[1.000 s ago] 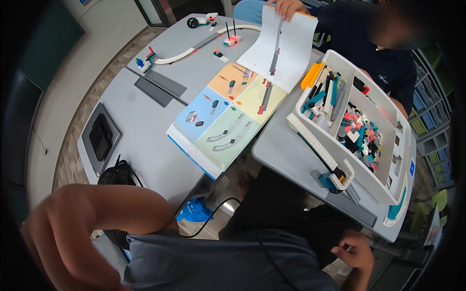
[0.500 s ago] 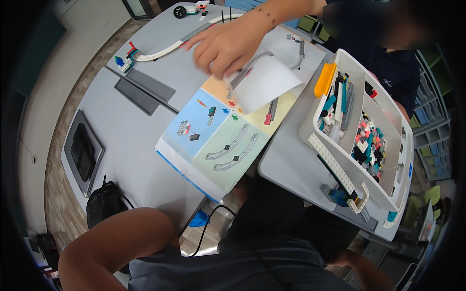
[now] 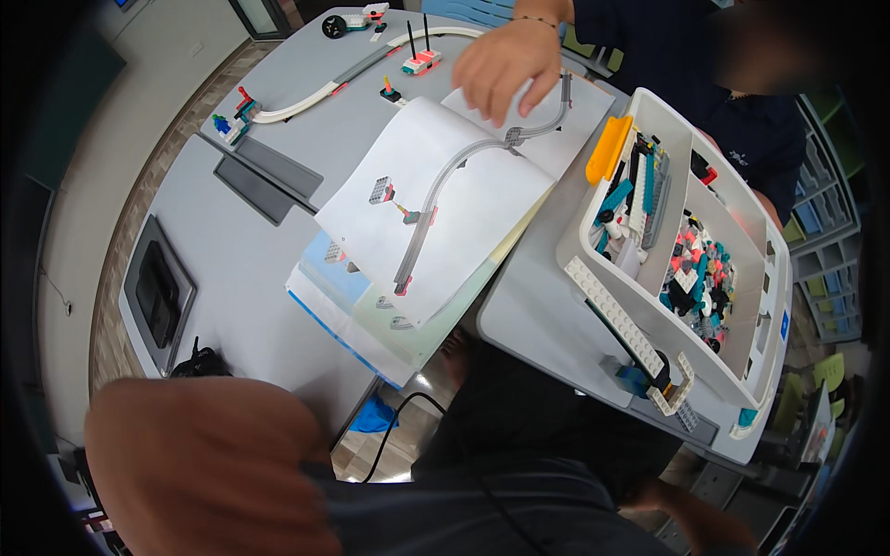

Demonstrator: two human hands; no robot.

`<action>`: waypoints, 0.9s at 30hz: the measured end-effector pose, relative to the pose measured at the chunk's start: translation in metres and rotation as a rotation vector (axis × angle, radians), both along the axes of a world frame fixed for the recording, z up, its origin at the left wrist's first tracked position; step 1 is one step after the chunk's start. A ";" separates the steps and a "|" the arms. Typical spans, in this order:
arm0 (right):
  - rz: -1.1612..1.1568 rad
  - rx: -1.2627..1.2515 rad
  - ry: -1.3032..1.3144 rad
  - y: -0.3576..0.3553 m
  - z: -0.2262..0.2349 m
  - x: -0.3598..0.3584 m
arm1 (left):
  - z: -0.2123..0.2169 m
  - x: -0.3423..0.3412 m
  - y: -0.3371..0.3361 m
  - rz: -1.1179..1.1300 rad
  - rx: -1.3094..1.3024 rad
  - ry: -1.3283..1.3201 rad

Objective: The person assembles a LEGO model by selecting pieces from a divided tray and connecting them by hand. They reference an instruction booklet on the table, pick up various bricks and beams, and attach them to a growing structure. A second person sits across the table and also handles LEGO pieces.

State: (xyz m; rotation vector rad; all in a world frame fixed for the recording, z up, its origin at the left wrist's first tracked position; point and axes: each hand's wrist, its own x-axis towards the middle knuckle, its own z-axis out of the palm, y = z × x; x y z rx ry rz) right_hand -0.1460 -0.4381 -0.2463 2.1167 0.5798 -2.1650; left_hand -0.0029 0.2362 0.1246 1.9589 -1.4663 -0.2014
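Neither of my hands shows. My left arm (image 3: pixel 204 463), bent and blurred, fills the lower left, and my right forearm (image 3: pixel 691 519) shows at the lower right. In front of me an open instruction booklet (image 3: pixel 491 222) lies across the tables, with pictures of toy-brick track on its pages. A page lies partly over the coloured pages beneath. At the booklet's far side is another person's hand (image 3: pixel 510 69), its fingers over the far page. Beyond the booklet stand a small white brick piece with two black rods (image 3: pixel 423 61) and a small dark piece with an orange tip (image 3: pixel 390 91).
A white bin (image 3: pixel 579 222) of sorted bricks stands at right, a long white brick beam (image 3: pixel 616 310) leaning by it. Curved track (image 3: pixel 297 105) runs along the far left, near a wheeled brick build (image 3: pixel 348 23). A black tablet (image 3: pixel 158 292) lies at the left edge.
The other person's hand has moved right and away, and the booklet page has turned over toward me, covering much of the coloured pages. My left arm has shifted and looks larger.
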 end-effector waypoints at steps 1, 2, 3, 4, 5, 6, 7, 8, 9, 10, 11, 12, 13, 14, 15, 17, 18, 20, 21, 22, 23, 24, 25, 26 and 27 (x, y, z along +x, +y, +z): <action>0.000 0.022 -0.023 0.002 0.003 0.000 | 0.003 0.006 0.007 0.020 0.037 -0.016; 0.003 0.040 -0.046 0.004 0.006 0.001 | 0.004 0.013 0.014 0.042 0.069 -0.032; 0.006 0.058 -0.069 0.005 0.007 0.003 | 0.003 0.019 0.018 0.061 0.074 -0.035; 0.017 0.070 -0.068 0.002 0.005 0.004 | 0.002 0.024 0.023 0.081 0.081 -0.038; 0.022 0.080 -0.070 -0.001 0.002 0.004 | -0.002 0.032 0.024 0.090 0.059 -0.031; 0.022 0.103 -0.074 0.000 -0.002 0.003 | -0.004 0.038 0.020 0.188 0.047 -0.026; -0.007 0.096 -0.072 0.002 0.002 0.000 | -0.014 0.047 0.021 0.276 0.014 -0.016; -0.036 0.089 -0.070 0.004 0.005 -0.003 | -0.024 0.056 0.021 0.361 -0.019 0.001; -0.054 0.086 -0.069 0.007 0.009 0.000 | -0.034 0.061 0.019 0.567 0.003 -0.041; -0.044 0.092 -0.064 0.002 0.005 -0.002 | -0.039 0.066 0.016 0.786 0.086 -0.064; -0.035 0.098 -0.059 -0.001 0.000 -0.005 | -0.043 0.073 0.012 0.993 0.180 -0.064; -0.027 0.106 -0.050 -0.001 -0.003 -0.007 | -0.044 0.080 0.008 1.211 0.343 -0.040; -0.039 0.073 -0.054 -0.003 -0.005 -0.009 | -0.044 0.085 0.003 1.423 0.511 -0.016; -0.056 0.039 -0.058 -0.005 -0.007 -0.010 | -0.044 0.088 0.000 1.418 0.531 -0.011; -0.088 0.066 -0.083 0.005 0.002 -0.003 | -0.047 0.087 0.004 1.414 0.557 0.001; -0.188 0.124 -0.148 0.030 0.026 0.002 | -0.059 0.090 0.003 1.180 0.399 -0.133; -0.171 0.090 -0.145 0.038 0.042 0.014 | -0.059 0.081 -0.010 1.046 0.259 -0.115; -0.152 0.051 -0.113 0.032 0.038 0.007 | -0.052 0.080 -0.040 0.670 0.078 -0.042; -0.136 0.060 -0.092 0.029 0.025 0.001 | -0.041 0.081 -0.059 0.448 0.065 0.001; -0.036 0.158 -0.071 0.028 0.014 0.006 | -0.034 0.075 -0.076 0.366 0.069 0.204; 0.068 0.255 -0.050 0.026 0.006 0.011 | -0.037 0.069 -0.093 0.250 0.080 0.328; 0.128 0.323 -0.046 0.015 -0.006 0.000 | -0.057 0.072 -0.111 0.111 0.157 0.378; -0.004 0.330 -0.140 -0.009 -0.042 -0.025 | -0.070 0.069 -0.129 0.031 0.176 0.364; -0.024 0.286 -0.142 0.000 -0.039 -0.011 | -0.074 0.062 -0.138 0.013 0.388 0.364; -0.053 0.230 -0.142 0.014 -0.019 -0.003 | -0.075 0.061 -0.137 0.021 0.342 0.396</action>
